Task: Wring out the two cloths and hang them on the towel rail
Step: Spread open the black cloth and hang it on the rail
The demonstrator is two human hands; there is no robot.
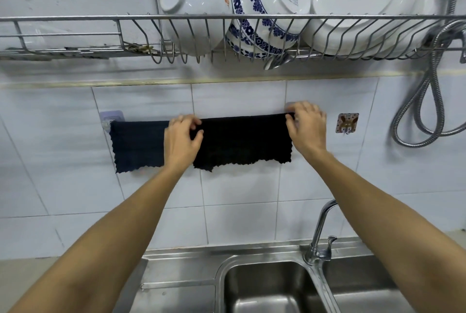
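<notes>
Two dark cloths hang side by side over the towel rail, whose left bracket (112, 117) shows on the tiled wall. The navy cloth (137, 146) hangs on the left. The black cloth (242, 142) hangs on the right. My left hand (182, 140) pinches the black cloth's upper left corner at the rail. My right hand (306, 128) pinches its upper right corner. The rail's bar itself is hidden under the cloths.
A wire dish rack (227, 20) with bowls and plates hangs above the rail. A steel double sink (272, 287) with a tap (320, 232) lies below. A shower hose (428, 100) loops at the right, near a small wall hook (347, 123).
</notes>
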